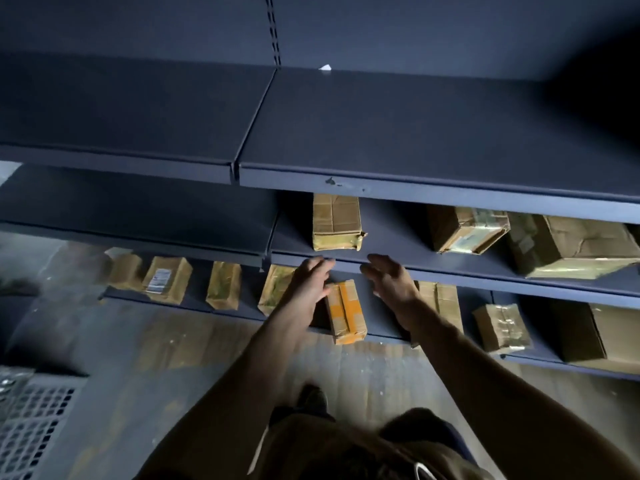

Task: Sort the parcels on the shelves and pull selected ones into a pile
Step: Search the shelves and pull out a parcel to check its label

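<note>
– Now, where is the nearest parcel (337,221) seen?
– It is seen on the middle shelf (391,233), near the front edge, just beyond both hands. Other parcels (465,230) are shown further right on that shelf. More are lined along the lower shelf (379,327), an orange-taped parcel (346,311) among them.
– And how are the hands held?
– Left hand (310,280) and right hand (389,282) are stretched out with fingers extended, near the middle shelf's edge. Nothing is gripped by either.
– How much is judged done?
– No pile is shown anywhere in view, and every visible parcel is still shelved. The sorting is judged to be largely ahead, with the nearest parcel likely the next to be pulled.
</note>
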Available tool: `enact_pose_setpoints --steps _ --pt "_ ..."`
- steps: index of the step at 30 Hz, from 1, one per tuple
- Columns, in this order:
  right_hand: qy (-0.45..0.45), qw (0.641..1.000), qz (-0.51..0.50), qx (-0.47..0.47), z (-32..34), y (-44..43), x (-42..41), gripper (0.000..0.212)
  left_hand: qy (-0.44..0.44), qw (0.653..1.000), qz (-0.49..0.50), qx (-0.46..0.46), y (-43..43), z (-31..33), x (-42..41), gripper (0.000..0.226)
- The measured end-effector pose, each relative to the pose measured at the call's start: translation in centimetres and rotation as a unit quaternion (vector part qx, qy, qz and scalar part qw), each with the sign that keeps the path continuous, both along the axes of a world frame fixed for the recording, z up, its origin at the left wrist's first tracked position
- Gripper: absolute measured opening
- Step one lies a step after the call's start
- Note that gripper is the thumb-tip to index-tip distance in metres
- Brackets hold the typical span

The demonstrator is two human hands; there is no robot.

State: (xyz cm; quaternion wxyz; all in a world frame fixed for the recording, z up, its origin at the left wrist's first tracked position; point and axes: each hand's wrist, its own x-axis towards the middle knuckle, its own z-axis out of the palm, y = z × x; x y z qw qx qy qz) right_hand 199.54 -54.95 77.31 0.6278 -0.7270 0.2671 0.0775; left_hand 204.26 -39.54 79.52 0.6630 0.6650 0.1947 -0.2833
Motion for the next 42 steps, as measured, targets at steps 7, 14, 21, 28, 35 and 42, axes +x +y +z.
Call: enact_pose_setpoints --steps 7,14,21,28,35,42 --pt "0.050 0.992 0.026 -0.114 -2.1 0.4 3.6 0.067 -0.024 0.994 -0.082 0.072 0.6 -3.6 6.0 0.077" --pt "0.075 0.992 0.004 -0.103 -4.0 -0.7 6.7 0.081 -0.033 0.993 -0.093 0.071 0.5 -5.3 8.6 0.089" --pt "0.057 0.998 -0.027 -0.031 -5.8 -0.4 9.5 0.094 -0.047 0.991 -0.101 0.075 0.2 -5.8 9.6 0.090" --pt "0.027 0.994 -0.097 0.046 -6.6 0.6 8.8 0.083 -0.049 0.987 -0.110 0.110 0.2 -6.7 8.8 0.081" --pt "0.052 0.990 -0.119 0.048 -5.6 2.3 4.6 0.075 0.060 0.991 -0.087 0.082 1.9 -8.4 5.7 0.076" --pt "-0.016 0.954 -0.200 0.222 -4.2 5.4 -1.6 0.031 0.082 0.994 -0.065 -0.028 5.6 -7.7 0.7 0.048"
